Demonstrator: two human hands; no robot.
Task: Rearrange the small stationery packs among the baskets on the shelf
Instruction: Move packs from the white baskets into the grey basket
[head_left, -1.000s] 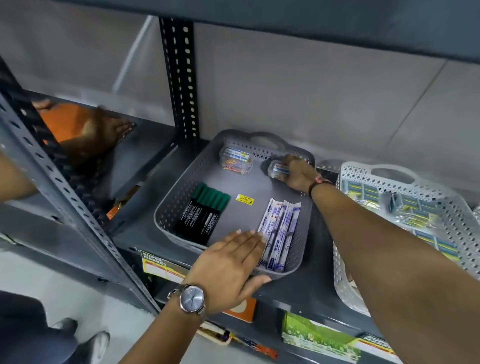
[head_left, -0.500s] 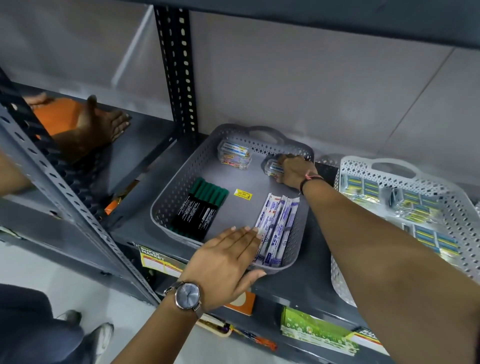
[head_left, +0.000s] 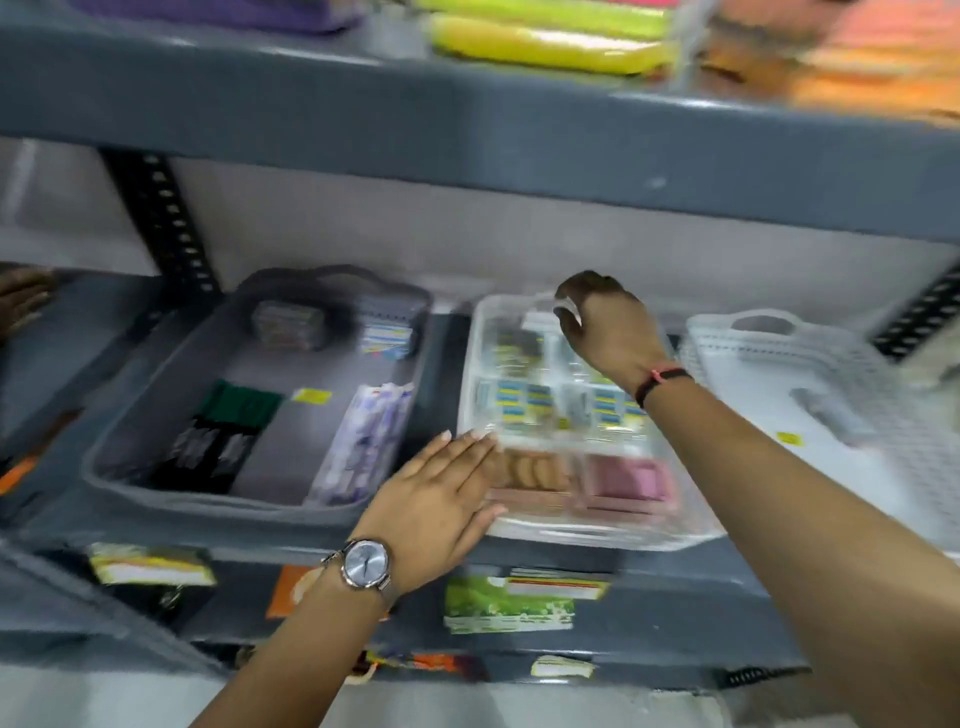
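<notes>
The view is motion-blurred. A grey basket (head_left: 104, 467) on the shelf holds green-capped markers (head_left: 223, 431), white pen packs (head_left: 363, 441) and two small clear packs (head_left: 288, 325) (head_left: 387, 338) at its back. To its right, a white basket (head_left: 597, 538) holds yellow-and-blue packs (head_left: 519, 405) and pink packs (head_left: 628, 478). My right hand (head_left: 608, 322) hovers over the back of this white basket with curled fingers; blur hides whether it holds anything. My left hand (head_left: 441, 499), wearing a watch, lies flat and open against the white basket's front left corner.
A second white basket (head_left: 753, 332) stands further right with a small item inside. A black perforated upright (head_left: 166, 223) rises behind the grey basket. The shelf above (head_left: 467, 135) hangs low, carrying yellow and orange goods. Another person's hand (head_left: 21, 296) shows at far left.
My right hand left the back of the grey basket and moved right over the white basket. My left hand shifted from the grey basket's front rim to the white basket's corner. The view swung right.
</notes>
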